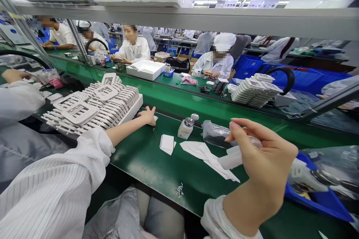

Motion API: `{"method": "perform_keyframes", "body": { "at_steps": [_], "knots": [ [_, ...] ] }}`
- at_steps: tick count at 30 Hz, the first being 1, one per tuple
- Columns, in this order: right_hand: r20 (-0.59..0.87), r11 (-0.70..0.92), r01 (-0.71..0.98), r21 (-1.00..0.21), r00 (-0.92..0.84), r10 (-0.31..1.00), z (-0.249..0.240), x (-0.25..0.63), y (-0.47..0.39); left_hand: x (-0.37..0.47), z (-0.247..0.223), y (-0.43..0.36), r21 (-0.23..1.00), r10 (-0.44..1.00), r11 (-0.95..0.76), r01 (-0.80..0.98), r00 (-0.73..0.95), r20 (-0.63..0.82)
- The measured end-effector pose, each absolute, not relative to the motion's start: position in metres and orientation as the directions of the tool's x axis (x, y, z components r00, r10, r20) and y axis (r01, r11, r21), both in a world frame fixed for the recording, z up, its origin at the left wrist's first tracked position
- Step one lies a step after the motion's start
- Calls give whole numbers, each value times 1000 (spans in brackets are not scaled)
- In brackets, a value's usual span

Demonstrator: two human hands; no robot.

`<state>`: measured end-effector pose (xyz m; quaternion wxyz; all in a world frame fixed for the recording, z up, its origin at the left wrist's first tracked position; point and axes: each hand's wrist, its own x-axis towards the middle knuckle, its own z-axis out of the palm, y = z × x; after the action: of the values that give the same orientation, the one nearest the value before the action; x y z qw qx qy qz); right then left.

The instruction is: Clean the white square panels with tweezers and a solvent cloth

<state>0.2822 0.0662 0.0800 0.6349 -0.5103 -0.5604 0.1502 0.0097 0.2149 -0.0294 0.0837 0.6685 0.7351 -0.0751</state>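
My left hand (147, 116) reaches out past the parts tray, its fingers spread over a small white piece (155, 118) on the green table (140, 157). A thin dark wire runs from there towards some white square cards (167, 143). My right hand (260, 160) is raised at the right, thumb and fingers closed in a pinch; anything between the fingertips is too small to make out. Below and behind it lie crumpled white wipes (207, 155) and a clear plastic bag (214, 132). A white bottle with a metal cap (185, 128) stands between my hands.
White plastic frames (98, 101) are stacked in a white tray (134, 110) at the left. Small screws (179, 189) lie near the front edge. A blue bin (319, 203) with bottles is at the right. Another person's sleeve (19, 101) is at far left; people work opposite.
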Motion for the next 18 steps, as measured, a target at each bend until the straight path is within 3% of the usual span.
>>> {"method": "perform_keyframes", "body": {
  "at_steps": [4, 8, 18],
  "knots": [
    [574, 430, 411, -804, 345, 743, 81, 283, 64, 33, -23, 182, 30, 977, -173, 984, 176, -124],
    [557, 411, 413, -813, 343, 757, 83, 282, 62, 56, -40, 144, 103, 865, -456, 884, 467, -185],
    [571, 429, 450, -784, 251, 781, 80, 280, 65, 54, -66, 138, 181, 824, -482, 857, 514, -239]
  ]
}}
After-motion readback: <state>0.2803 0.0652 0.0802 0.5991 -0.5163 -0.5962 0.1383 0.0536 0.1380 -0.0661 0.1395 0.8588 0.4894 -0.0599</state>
